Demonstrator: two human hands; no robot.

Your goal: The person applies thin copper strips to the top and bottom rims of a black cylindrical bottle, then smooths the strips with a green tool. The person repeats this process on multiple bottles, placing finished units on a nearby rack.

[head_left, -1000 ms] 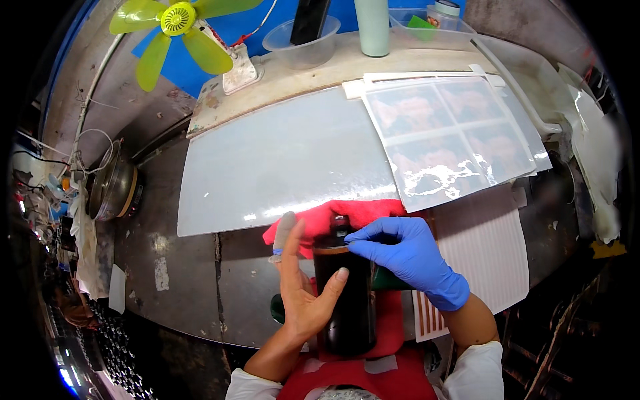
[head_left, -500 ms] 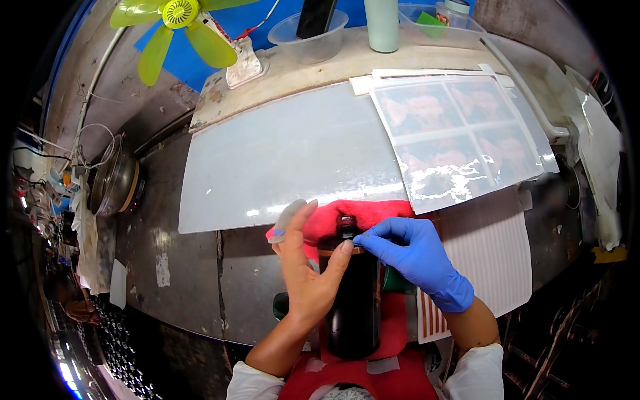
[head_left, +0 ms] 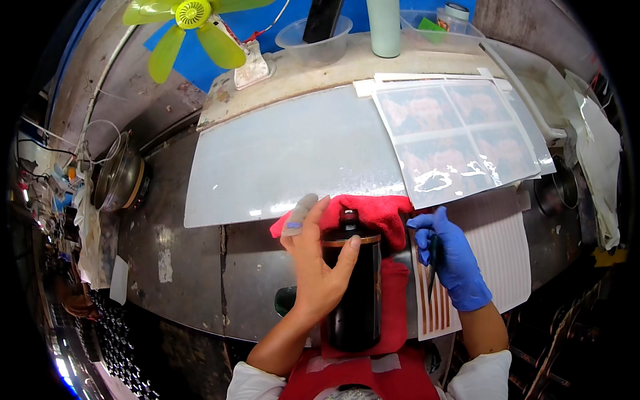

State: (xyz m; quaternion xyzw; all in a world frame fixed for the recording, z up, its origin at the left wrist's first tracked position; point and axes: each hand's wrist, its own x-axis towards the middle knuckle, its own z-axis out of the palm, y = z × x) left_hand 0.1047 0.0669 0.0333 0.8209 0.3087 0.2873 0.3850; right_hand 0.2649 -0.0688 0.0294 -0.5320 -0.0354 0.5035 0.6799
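A black bottle-shaped cylinder point(head_left: 353, 300) with a narrow capped neck and a copper-coloured band at its shoulder leans in front of me. My left hand point(head_left: 321, 263) is bare with grey coverings on the fingertips. Its thumb touches the cylinder near the band, while the other visible fingers stretch upward, apart. To the cylinder's right, clear of it, my right hand point(head_left: 457, 263) in a blue glove is closed round a thin dark tool point(head_left: 434, 260), flat and seen edge-on, perhaps a scraper. A red cloth point(head_left: 380, 212) lies behind the neck and under the cylinder.
A pale board point(head_left: 287, 160) covers the table's middle, overlapped at right by printed transfer sheets point(head_left: 460, 140). Below them lies a striped sheet point(head_left: 493, 247). Toward the back stand a yellow-green fan point(head_left: 193, 15), a plastic bowl point(head_left: 313, 40) and a pale green tumbler point(head_left: 384, 30). A round pan point(head_left: 121, 177) sits left.
My right hand has left the band by the cylinder's neck and moved right, turning so the dark tool shows. My left hand stays by the cylinder.
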